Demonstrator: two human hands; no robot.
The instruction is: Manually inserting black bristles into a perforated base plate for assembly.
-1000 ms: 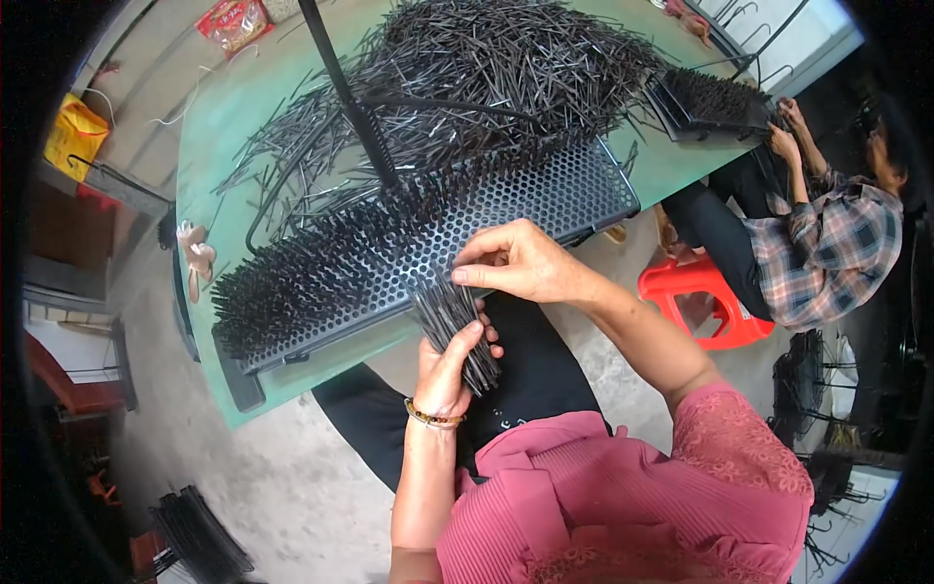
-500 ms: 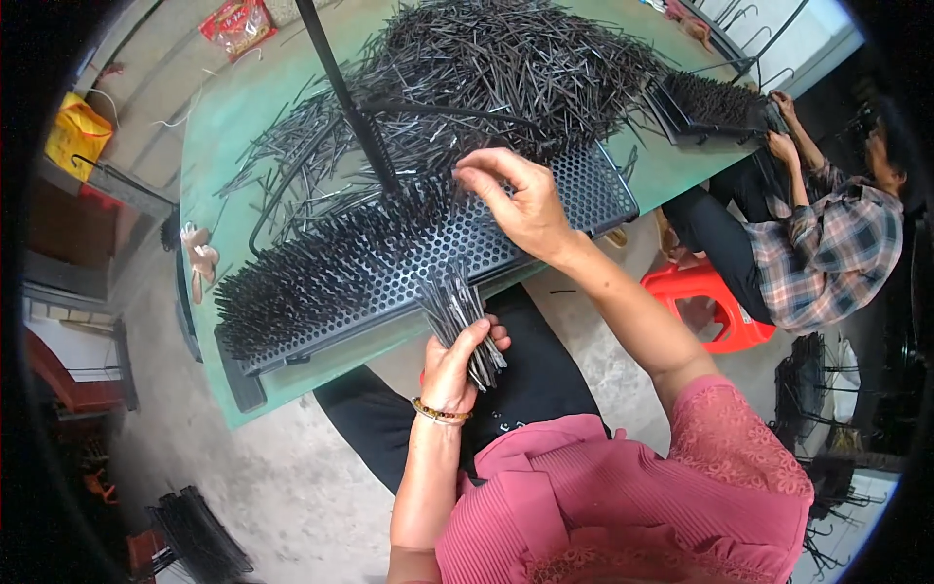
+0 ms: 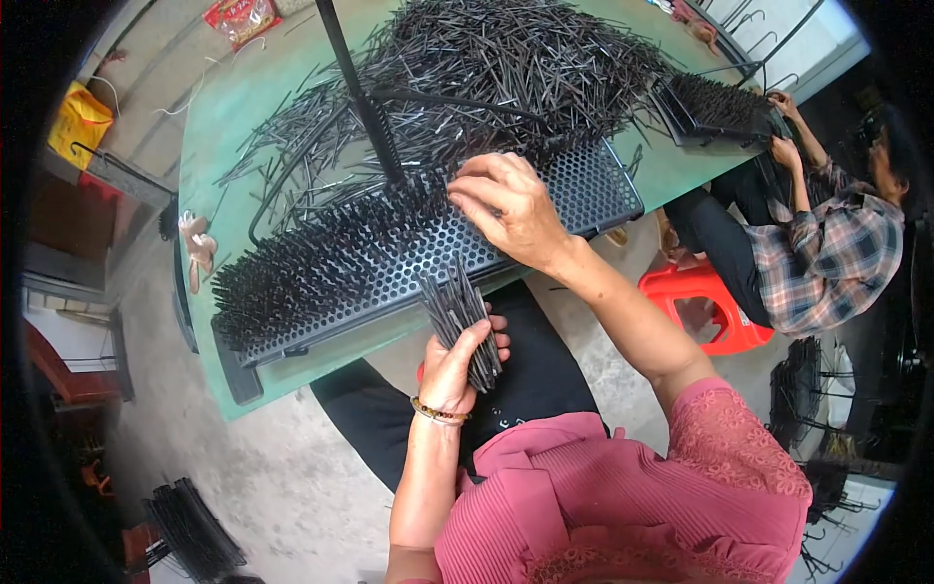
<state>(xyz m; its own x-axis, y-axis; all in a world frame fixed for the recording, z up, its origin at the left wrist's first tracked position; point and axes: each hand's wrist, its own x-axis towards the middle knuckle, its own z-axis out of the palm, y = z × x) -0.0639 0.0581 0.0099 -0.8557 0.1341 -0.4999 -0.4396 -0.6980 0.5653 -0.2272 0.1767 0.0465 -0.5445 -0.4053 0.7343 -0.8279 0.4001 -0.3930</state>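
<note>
My left hand [image 3: 453,362] is closed around a bundle of thin black strips [image 3: 457,310], just off the near edge of a perforated black metal rack [image 3: 590,193]. Many black strips [image 3: 302,265] stand upright in the rack's holes over its left and middle part. Above the boundary between filled and bare holes is my right hand [image 3: 518,212], its thumb and fingertips drawn together at the standing strips. Whatever lies between those fingertips is too small and dark to make out.
A large heap of loose black strips [image 3: 506,73] covers the green table [image 3: 219,146] behind the rack. A black upright post [image 3: 355,88] rises at the rack's far side. At right, another person [image 3: 827,234] works at a similar rack [image 3: 715,107], near a red stool [image 3: 705,307].
My right hand has shifted slightly down and left, with its fingers lower at the standing strips. The left hand keeps its hold on the bundle with little movement.
</note>
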